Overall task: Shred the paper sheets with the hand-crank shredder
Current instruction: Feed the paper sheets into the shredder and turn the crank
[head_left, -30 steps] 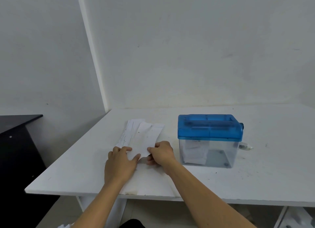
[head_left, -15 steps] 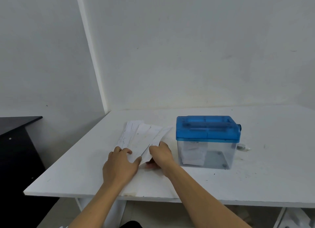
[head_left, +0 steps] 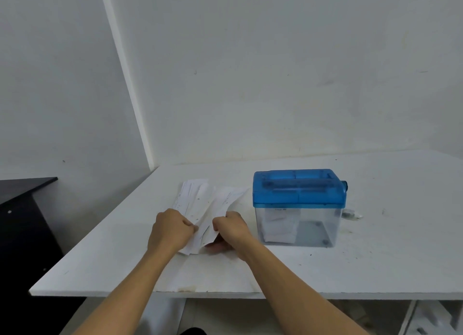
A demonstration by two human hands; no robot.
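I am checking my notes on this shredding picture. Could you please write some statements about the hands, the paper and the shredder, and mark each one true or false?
1. The shredder has a blue lid over a clear bin. True.
2. The clear bin is empty. False: white paper pieces lie inside it.
3. The left hand and the right hand both hold paper sheets. True.
4. The right hand turns the crank. False: it pinches a sheet beside the shredder.
5. The paper sheets lie left of the shredder. True.

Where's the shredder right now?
In the head view, the shredder stands on the white table, right of centre, just right of the right hand and the paper sheets.
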